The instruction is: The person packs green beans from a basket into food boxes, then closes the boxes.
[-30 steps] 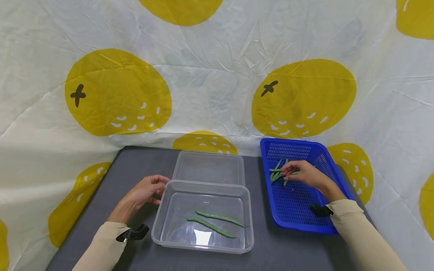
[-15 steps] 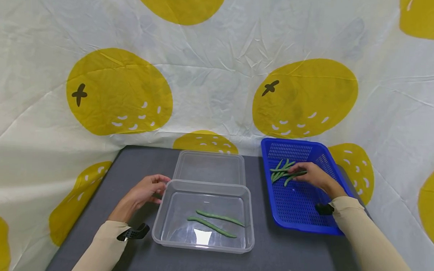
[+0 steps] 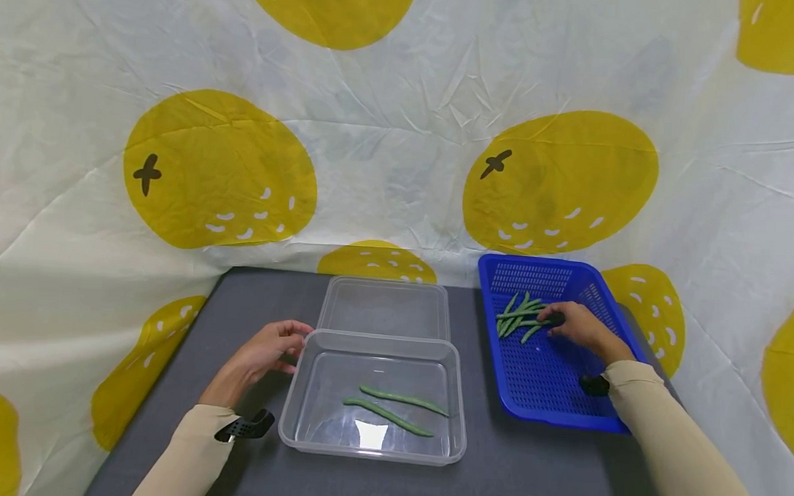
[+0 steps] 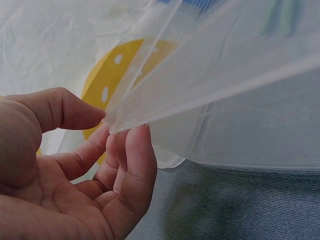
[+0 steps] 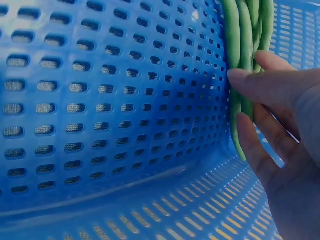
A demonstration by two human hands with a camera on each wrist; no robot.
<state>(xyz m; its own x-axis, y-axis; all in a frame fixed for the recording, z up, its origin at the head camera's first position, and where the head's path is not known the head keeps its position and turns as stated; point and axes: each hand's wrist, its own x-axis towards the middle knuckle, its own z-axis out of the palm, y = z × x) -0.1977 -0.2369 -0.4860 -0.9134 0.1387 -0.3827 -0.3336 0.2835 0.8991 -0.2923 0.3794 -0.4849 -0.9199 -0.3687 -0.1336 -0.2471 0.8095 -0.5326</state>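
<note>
My left hand (image 3: pixel 270 349) pinches the upper left corner of a clear plastic container (image 3: pixel 288 412), thumb above the rim and fingertips under it in the left wrist view. Two green beans (image 3: pixel 391 417) lie side by side on the container's floor. Inside a blue perforated basket (image 3: pixel 536 391), my right hand (image 3: pixel 574 329) has its thumb and fingers around the right-hand ends of a small pile of green beans (image 3: pixel 514 321). In the right wrist view, the thumb lies across the green beans (image 5: pixel 232 30), with other fingertips beside and behind them.
A clear flat lid (image 3: pixel 385 306) lies behind the container on the dark grey table (image 3: pixel 257 294). A white cloth with yellow fruit prints (image 3: pixel 387 167) hangs behind and along the sides. The basket stands at the table's right, close to the cloth.
Within the basket, my right hand has shifted right, from over the pile to the beans' right-hand ends, leaving more beans visible. My left hand stays at the container's corner.
</note>
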